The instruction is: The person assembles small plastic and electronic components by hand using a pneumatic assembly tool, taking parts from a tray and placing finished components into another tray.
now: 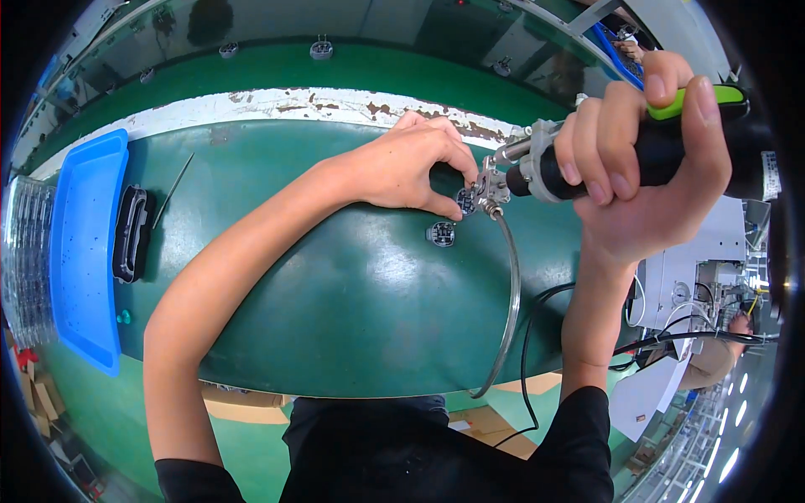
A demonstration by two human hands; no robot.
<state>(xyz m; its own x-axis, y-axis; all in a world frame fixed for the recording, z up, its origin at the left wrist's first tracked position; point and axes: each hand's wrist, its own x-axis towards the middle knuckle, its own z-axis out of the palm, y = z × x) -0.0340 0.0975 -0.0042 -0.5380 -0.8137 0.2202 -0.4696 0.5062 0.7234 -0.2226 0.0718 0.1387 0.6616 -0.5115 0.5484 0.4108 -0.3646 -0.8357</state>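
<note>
My right hand [641, 197] grips a black electric screwdriver [662, 155], its thumb beside a green lever [704, 100]. The tool leans in from the right, and its metal nose [493, 186] sits over a small round grey part [466, 201] on the bench. From the left, my left hand [411, 168] curls its thumb and forefinger around that part at the nose's edge. The nose hides some of the part. Just nearer to me lies a second small round part [441, 234] with dark insides, touched by neither hand.
A clear hose [513, 293] and black cable [527, 360] hang from the tool across the green bench [335, 335]. At left are a blue tray [88, 251], black tray [132, 235] and thin rod [173, 191]. Beyond a white ledge [277, 105], several round parts [321, 48] sit on a green strip.
</note>
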